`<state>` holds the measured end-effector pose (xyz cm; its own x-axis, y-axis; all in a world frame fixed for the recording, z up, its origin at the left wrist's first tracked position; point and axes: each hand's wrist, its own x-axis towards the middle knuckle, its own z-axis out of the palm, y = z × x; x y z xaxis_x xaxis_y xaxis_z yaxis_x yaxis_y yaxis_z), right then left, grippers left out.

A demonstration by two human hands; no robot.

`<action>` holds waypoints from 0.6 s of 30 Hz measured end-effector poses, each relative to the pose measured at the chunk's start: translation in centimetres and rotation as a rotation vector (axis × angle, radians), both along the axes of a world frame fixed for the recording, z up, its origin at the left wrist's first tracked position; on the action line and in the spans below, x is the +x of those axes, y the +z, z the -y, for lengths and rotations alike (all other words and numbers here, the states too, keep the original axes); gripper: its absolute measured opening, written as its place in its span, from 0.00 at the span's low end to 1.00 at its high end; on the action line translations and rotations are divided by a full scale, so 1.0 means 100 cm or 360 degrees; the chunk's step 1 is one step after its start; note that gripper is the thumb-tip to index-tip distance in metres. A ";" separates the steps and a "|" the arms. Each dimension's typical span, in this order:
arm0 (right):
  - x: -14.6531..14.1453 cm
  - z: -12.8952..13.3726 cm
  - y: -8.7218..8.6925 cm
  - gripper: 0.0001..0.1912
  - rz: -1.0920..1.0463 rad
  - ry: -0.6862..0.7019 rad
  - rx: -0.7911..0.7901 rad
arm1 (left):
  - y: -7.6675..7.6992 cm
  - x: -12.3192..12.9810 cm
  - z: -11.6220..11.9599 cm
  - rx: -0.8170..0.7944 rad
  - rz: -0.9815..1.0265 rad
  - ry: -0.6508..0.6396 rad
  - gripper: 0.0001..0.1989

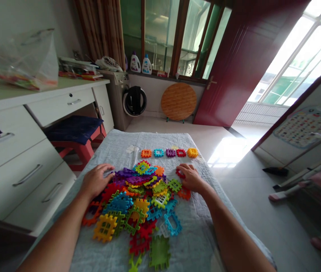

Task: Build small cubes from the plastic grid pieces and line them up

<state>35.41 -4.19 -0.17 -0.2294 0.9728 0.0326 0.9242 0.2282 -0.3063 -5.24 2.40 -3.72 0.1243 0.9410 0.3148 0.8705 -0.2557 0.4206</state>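
Note:
A heap of colourful plastic building tiles covers the middle of the cloth-covered table. At the heap's left edge lies my left hand, its fingers apart and pointing right, close to purple tiles. My right hand is at the heap's right side, its fingers on a red tile, near a green tile and an orange one. Beyond the heap, several tiles form a row: orange, blue, purple, red and yellow.
The table's pale cloth extends around the heap. White drawers and a red stool stand left. Farther back are a washing machine, a round wooden board and a dark red door.

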 end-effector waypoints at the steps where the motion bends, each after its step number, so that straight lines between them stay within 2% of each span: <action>1: 0.002 -0.002 0.004 0.33 0.0047 0.0028 -0.0024 | -0.001 -0.001 0.000 0.0010 0.0001 -0.0009 0.16; 9: 0.017 -0.030 0.029 0.24 0.0357 0.0273 -0.0112 | -0.005 -0.003 -0.003 0.0031 -0.0021 -0.0007 0.17; 11: 0.020 -0.046 0.035 0.24 0.0363 0.0206 -0.0012 | -0.005 -0.003 -0.003 0.0034 -0.0019 -0.0013 0.16; 14: 0.025 -0.077 0.041 0.26 0.0378 -0.0075 0.0187 | -0.006 -0.003 -0.002 0.0035 -0.0016 -0.0014 0.16; 16: 0.028 -0.097 0.042 0.24 0.0420 -0.0196 0.0212 | -0.005 -0.003 -0.002 0.0039 -0.0015 -0.0018 0.16; 18: 0.029 -0.114 0.039 0.22 0.0464 -0.0219 0.0179 | -0.005 -0.003 -0.002 0.0043 -0.0014 -0.0022 0.16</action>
<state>38.35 7.17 3.70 -0.1115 0.9893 0.0941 0.9937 0.1124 -0.0045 -5.55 2.60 -4.22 0.1401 0.9304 0.3388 0.8703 -0.2789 0.4060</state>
